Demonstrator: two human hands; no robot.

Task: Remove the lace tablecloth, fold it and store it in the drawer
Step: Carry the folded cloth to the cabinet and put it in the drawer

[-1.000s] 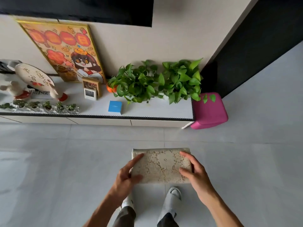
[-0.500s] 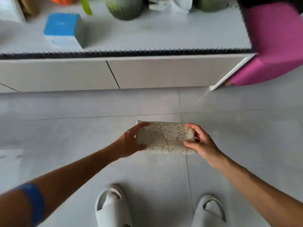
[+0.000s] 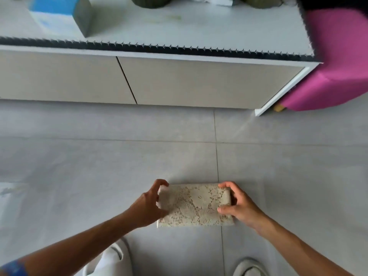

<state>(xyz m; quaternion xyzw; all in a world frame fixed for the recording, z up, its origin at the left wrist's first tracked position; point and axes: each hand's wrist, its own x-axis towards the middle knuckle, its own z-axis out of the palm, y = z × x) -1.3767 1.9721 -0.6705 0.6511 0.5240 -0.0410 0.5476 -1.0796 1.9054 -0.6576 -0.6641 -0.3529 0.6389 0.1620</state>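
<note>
Right now I have the lace tablecloth (image 3: 196, 206) folded down to a small thick rectangle, held flat between both hands above the grey tiled floor (image 3: 79, 166). My left hand (image 3: 148, 206) clasps its left short edge, fingers curled over the far corner and thumb pressed onto the top near the front. My right hand (image 3: 238, 204) pinches the right short edge, thumb lying on the lace and fingers wrapped over the far right corner and round the side. Neither hand is spread; both are closed on the cloth. The long front edge, nearest my body, shows the stacked folds as a pale band, and the far long edge runs fairly straight between my fingertips.

Ahead of my hands lies an open stretch of bare tiles, with one grout line crossing side to side and another running away from me just under the cloth's right half. Beyond that stands the low cabinet, its two beige drawer fronts (image 3: 199, 84) shut, a thin dark seam between them ahead and to the left of my left hand. The counter (image 3: 199, 26) on top carries a blue box (image 3: 57, 14) far to the left, and a dark toothed strip runs along its front edge. A pink stool (image 3: 338, 62) sits against the cabinet's right end, ahead and to the right of my right hand. Below my hands, my two pale slippers (image 3: 111, 259) are on the tiles.
</note>
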